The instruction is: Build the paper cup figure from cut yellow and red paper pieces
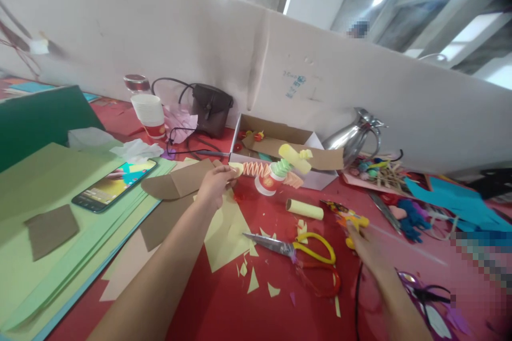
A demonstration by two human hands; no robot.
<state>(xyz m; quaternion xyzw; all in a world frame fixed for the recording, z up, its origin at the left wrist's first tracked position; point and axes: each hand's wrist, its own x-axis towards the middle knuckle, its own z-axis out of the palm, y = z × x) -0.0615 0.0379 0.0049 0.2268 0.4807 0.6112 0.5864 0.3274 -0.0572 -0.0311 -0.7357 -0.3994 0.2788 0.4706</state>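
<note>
My left hand [218, 184] is closed in a pinch on a small pale yellow paper piece [239, 170]. This piece sits at the end of a folded orange paper spring [256, 169], which reaches to a red and white paper cup [269, 184]. A green paper spring [281, 168] rises from the cup, topped by a yellow paper roll [295, 158]. To the right, my right hand [364, 248] is closed around a yellow and orange glue gun [352, 222], partly hidden by the fingers. Yellow-and-red-handled scissors [276, 244] lie between my hands, among paper scraps.
Behind the cup stands an open cardboard box [276, 128]. A steel jug [348, 141], a brown bag [211, 109] and stacked paper cups [148, 114] line the wall. A phone [114, 186] rests on green paper sheets at left. A loose yellow paper tube [304, 209] lies nearby.
</note>
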